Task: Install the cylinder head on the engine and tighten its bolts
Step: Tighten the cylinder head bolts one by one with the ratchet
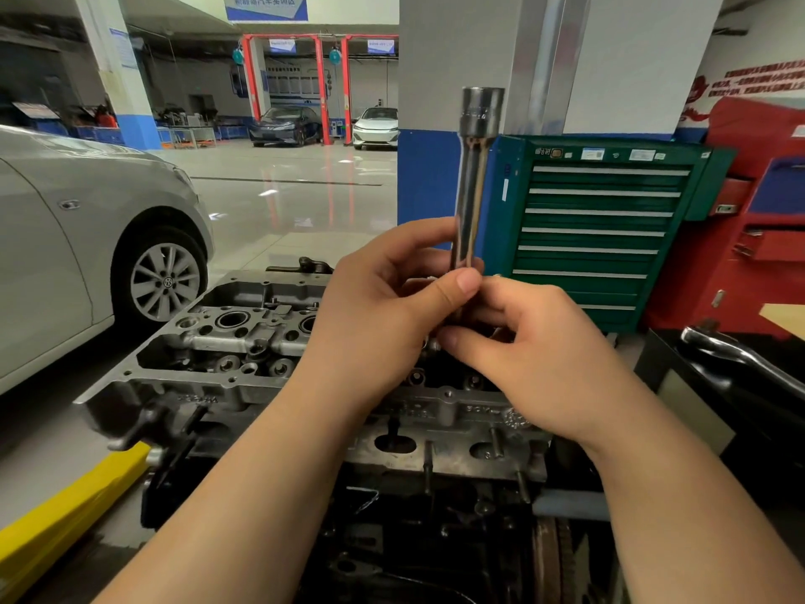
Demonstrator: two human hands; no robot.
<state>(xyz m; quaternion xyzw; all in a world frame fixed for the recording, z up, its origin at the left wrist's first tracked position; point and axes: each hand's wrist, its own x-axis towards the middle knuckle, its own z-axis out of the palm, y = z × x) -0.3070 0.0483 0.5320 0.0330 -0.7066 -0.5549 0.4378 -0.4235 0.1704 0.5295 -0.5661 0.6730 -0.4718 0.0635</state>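
Over a cylinder head [244, 342] already seated on the engine [435, 538], a person holds a long chrome extension bar [468, 211] upright, its socket end [482, 111] pointing toward the ceiling. The left hand [383, 307] curls around the lower part of the bar, thumb pressed across the shaft; the right hand [531, 346] pinches something at the bar's bottom end, though what sits between those fingers is hidden.

The head lies directly below and just beyond both hands, its long axis running left to right across the engine's top, with the hands hovering over its right half. The left hand is nearer the exposed left portion. It is bare, grey cast aluminium, oily in places, with round bores and bolt wells open on top and ports and studs along the near face.

Judging by the tool, bolt tightening is the step being prepared; the bar would have to be turned over or lowered into a bolt well.

A green tool cabinet [601, 228] stands behind, a silver car [87, 237] to the left.
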